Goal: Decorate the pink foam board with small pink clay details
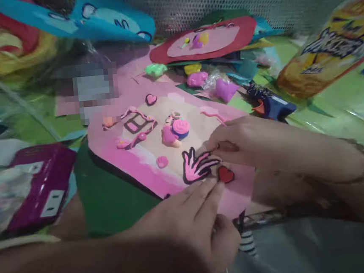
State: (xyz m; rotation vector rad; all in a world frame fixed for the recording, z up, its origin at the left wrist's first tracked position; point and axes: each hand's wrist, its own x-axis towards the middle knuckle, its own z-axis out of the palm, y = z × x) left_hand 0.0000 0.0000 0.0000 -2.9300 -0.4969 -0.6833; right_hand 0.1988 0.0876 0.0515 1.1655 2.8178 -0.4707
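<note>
1. At left, a purple packet (pixel 53 173) lies beside a green sheet (pixel 107 194), whose right side runs under the pink card (pixel 143 174).
2. At the near edge, your left hand (pixel 195 220) lies across the card, fingers extended and pressed together, thumb apart from them.
3. Just beyond those fingertips, a pink branching cutout (pixel 193 169) outlined in black rests on the card, its branches fanning far and right. You appear to be at the placing-and-pressing step; the next move seems to call for light, even pressure along the branches with the card kept steady.
4. Right of the cutout, a red heart (pixel 226 174) sits between your two hands.
5. From the right, your right hand (pixel 246 141) brings thumb and fingertips close together at the rightmost branch tip; whether they pinch it or merely touch, you cannot tell here.
</note>
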